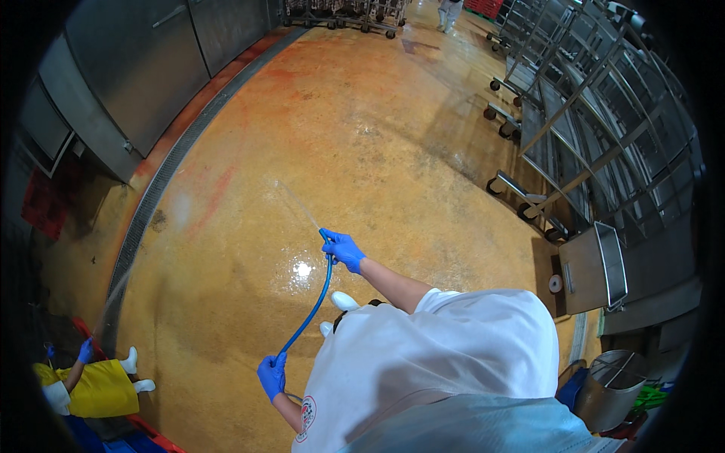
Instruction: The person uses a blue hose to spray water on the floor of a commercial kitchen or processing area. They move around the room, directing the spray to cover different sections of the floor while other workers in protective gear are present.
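My right hand [343, 251], in a blue glove, is closed around the end of a blue hose [316, 306]. A thin jet of water [298, 204] leaves the hose tip and runs toward the far left over the wet yellow-brown floor [362, 174]. Lower and to the left, my left hand [273, 377], also blue-gloved, grips the same hose further back. Between the two hands the hose hangs in a shallow curve. Beyond the left hand it passes beside my white coat [445, 355], which hides the rest. My white boots [344, 301] show just below the right hand.
A drain grate [160, 181] curves along the left, beside steel doors [136, 68]. Wheeled steel racks [555, 121] line the right. A steel drum [610, 392] stands at lower right. A co-worker in a yellow apron [106, 387] is at lower left; another person [450, 11] is far off.
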Demonstrator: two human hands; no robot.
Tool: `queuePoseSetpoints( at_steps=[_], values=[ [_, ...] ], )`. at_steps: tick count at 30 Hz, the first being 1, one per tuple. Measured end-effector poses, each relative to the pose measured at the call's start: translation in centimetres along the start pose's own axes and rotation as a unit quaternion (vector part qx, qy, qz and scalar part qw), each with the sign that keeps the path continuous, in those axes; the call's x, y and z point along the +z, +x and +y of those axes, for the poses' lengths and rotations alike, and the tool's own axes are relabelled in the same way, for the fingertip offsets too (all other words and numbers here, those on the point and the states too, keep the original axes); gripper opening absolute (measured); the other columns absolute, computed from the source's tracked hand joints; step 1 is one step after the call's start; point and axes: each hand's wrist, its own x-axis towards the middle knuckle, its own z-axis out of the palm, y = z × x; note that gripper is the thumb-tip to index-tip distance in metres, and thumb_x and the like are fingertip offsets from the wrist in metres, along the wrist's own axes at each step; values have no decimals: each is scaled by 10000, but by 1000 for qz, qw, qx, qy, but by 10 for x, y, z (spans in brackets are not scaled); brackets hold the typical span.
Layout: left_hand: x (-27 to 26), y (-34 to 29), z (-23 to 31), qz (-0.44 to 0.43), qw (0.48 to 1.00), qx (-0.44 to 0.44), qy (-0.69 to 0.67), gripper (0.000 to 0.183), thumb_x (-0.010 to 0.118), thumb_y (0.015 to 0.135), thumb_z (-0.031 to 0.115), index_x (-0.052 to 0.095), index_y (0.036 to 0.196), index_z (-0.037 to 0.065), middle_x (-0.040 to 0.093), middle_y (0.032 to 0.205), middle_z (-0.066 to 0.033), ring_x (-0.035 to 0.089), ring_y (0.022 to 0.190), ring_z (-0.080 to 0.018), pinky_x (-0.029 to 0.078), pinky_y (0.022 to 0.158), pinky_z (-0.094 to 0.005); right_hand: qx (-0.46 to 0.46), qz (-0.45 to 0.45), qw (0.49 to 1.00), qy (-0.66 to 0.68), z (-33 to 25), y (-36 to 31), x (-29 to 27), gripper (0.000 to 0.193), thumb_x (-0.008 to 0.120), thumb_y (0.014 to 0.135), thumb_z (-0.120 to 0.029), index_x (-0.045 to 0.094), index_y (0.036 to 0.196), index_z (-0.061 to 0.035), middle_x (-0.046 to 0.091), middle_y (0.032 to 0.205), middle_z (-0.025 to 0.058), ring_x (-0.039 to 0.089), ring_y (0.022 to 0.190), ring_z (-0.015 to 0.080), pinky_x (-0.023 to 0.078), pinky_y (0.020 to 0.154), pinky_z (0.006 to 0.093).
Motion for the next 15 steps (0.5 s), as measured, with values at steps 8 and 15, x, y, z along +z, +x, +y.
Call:
queuePoseSetpoints(
  at_steps=[8,15],
  values=[
    [3,2,-7,8,1000,13,-8,430,720,714,393,589,647,-11,526,540,-120,440,501,-177,387,505,-344,32,16,999,-31,6,-4,-6,521,567,787,-72,457,1293,-128,525,721,11,537,602,101,418,454,242],
    [-2,0,-2,6,1000,1,-5,443,723,710,401,580,639,-13,505,534,-116,427,504,-176,386,505,-342,1,4,999,-33,-3,1,6,561,565,772,-73,434,1315,-124,521,692,22,517,590,107,409,450,252]
  ],
)
